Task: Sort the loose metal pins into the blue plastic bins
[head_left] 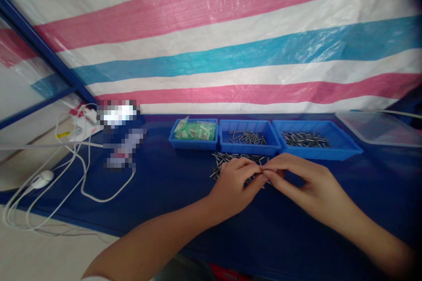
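A loose pile of thin metal pins lies on the blue tabletop, partly covered by both hands. My left hand is over the pile with thumb and fingers pinched together. Its fingertips meet those of my right hand, whose thumb and index finger are pinched too. Whatever is between the fingertips is too small or hidden to name. Just behind, a blue bin holds similar metal pieces, and a larger blue bin to its right holds more of them.
A small blue bin with green and clear packets stands left of the other bins. White cables and a pixelated object lie at the left. A clear plastic lid rests at the back right, before a striped sheet.
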The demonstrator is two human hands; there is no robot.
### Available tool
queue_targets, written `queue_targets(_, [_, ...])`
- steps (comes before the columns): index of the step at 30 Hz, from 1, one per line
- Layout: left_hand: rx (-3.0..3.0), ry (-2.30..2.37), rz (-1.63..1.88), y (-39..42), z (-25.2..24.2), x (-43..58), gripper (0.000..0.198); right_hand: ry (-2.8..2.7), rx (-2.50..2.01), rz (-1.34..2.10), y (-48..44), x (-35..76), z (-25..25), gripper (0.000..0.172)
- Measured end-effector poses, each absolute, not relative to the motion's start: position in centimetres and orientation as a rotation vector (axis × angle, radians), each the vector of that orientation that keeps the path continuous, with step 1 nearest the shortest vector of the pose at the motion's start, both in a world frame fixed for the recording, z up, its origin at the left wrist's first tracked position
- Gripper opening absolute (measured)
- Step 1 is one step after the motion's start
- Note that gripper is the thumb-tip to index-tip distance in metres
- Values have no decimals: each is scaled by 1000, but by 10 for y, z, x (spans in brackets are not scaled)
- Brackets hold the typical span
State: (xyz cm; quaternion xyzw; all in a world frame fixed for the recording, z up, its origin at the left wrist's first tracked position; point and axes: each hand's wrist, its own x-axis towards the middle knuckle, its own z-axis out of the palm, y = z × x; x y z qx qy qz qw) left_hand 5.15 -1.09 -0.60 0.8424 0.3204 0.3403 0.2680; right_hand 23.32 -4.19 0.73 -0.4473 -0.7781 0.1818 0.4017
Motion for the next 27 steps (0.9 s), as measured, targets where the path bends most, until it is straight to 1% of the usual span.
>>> queue_targets(7, [2097,923,1057,-7,-3,49,11,-1996,-1138,386,-38,235,11,9])
queue_targets(9, [2084,944,1057,-7,-3,48,12,-2050,-1134,367,-36,238,13,8])
queue_targets(11, [2088,971,1042,-7,-3,47,19,-2050,-1160,305,-32,244,14,8])
queue_targets(14, [2124,996,995,-8,-5,47,33,-1873,-1307,70,-24,263,14,11])
queue_targets(18, [2257,1017,885,-8,-7,47,27,-1714,-1671,-245,-7,298,8,27])
queue_targets(21, [2380,1045,829,-9,-6,46,21,-1740,-1726,-414,1,310,4,29])
queue_targets(23, [2449,1048,800,-10,-6,46,19,-1765,-1642,-403,0,303,5,26])
queue_targets(24, [2477,1047,788,-10,-5,45,19,-1814,-1580,-329,-3,296,6,22])
queue_targets(26, [2513,1054,771,-10,-5,45,18,-1947,-1414,-76,-11,277,7,14])
queue_targets(27, [2519,1064,769,-10,-6,45,18,-2098,-1333,84,-16,267,7,12])
